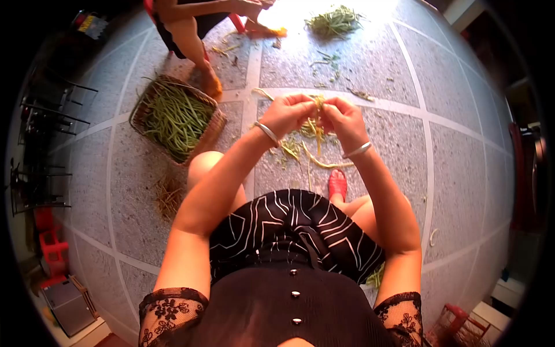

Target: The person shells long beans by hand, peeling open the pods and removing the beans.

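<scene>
My left hand (289,114) and my right hand (346,120) meet in front of me, above the tiled floor. The fingers of both are pinched together on a pale green long bean (319,103). Part of it is hidden behind my fingertips. On the floor below lie scattered bean scraps (292,149) and a longer pale bean strand (326,163). To the left, a woven basket (216,126) holds a heap of green long beans (176,118).
A co-worker's leg (188,40) and hands show at the top. Beyond lies a green pile (334,23) on the floor. Brown dry stalks (169,198) lie left of my knee. Black metal racks (49,124) and a red plastic stool (52,246) line the left side.
</scene>
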`<state>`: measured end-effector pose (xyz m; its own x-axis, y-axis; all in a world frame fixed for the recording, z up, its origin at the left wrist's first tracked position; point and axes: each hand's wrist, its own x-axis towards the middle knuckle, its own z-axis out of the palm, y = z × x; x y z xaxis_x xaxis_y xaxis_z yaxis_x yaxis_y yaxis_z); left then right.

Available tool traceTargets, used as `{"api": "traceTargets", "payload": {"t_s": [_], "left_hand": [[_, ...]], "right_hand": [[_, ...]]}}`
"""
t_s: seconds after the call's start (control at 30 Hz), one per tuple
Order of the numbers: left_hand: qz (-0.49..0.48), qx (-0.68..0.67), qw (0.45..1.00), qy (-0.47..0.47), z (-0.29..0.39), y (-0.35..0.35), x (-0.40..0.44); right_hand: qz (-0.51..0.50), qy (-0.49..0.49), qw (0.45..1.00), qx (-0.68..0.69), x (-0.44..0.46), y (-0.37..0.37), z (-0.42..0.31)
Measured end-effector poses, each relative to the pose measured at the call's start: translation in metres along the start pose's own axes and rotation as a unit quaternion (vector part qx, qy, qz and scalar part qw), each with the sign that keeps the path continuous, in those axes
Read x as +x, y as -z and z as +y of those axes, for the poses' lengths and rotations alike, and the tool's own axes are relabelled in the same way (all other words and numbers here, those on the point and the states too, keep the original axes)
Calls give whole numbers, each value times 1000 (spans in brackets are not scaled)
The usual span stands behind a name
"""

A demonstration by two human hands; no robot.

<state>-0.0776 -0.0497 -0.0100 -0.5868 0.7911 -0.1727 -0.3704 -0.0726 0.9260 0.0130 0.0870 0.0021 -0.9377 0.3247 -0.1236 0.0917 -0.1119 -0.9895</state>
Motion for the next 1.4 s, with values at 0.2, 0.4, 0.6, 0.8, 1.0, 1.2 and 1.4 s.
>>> {"api": "traceTargets", "payload": {"t_s": [0.2, 0.4, 0.6, 0.8, 1.0, 1.2, 1.4], "left_hand": [[12, -143, 989, 49, 2, 5, 4], [61, -169, 980, 82, 5, 8, 4], [-17, 2, 998, 59, 1, -1, -2], [1, 53, 998, 26, 0, -3, -2], [16, 127, 991, -38, 1, -5, -3], [18, 202, 977, -73, -5, 0, 0], [17, 248, 966, -69, 2, -3, -5]], "right_hand": [[1, -23, 995, 92, -1, 3, -6], [-3, -34, 989, 141, 2, 12, -9], [-5, -37, 985, 171, 3, 18, -12], [-15, -18, 997, 80, 0, 14, -11], [-12, 12, 999, -40, -3, 8, -8], [-13, 31, 997, -75, -4, 6, -8], [-32, 38, 994, -96, -3, 6, -9]]}}
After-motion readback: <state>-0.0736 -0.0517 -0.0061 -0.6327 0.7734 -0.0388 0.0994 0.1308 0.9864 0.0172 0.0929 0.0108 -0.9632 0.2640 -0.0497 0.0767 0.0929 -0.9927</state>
